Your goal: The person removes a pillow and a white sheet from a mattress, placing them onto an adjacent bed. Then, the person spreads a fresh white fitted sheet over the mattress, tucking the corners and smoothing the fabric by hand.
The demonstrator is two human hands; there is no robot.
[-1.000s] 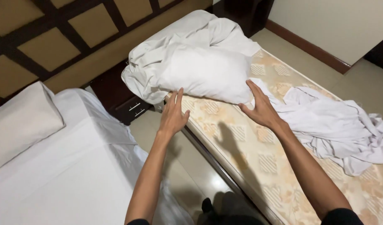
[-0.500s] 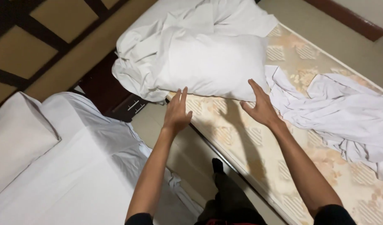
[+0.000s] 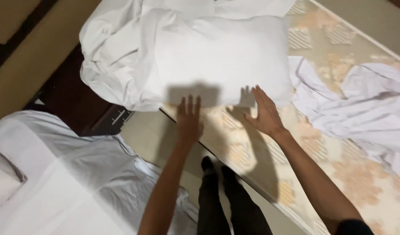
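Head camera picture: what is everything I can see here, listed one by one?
pillow: one, white, at the head of the bare mattress, just beyond both hands
crumpled sheet: one, white, bunched under and left of the pillow
loose sheet: one, white, rumpled on the mattress at right
mattress: one, beige with an orange flower pattern, uncovered
second bed: one, white sheeted, lower left
nightstand: one, dark wood, between the beds
headboard wall: tan panel with dark trim, upper left
legs: two, dark trousers, standing between the beds
left hand: open, fingers spread, at the pillow's near edge
right hand: open, fingertips at the pillow's near edge
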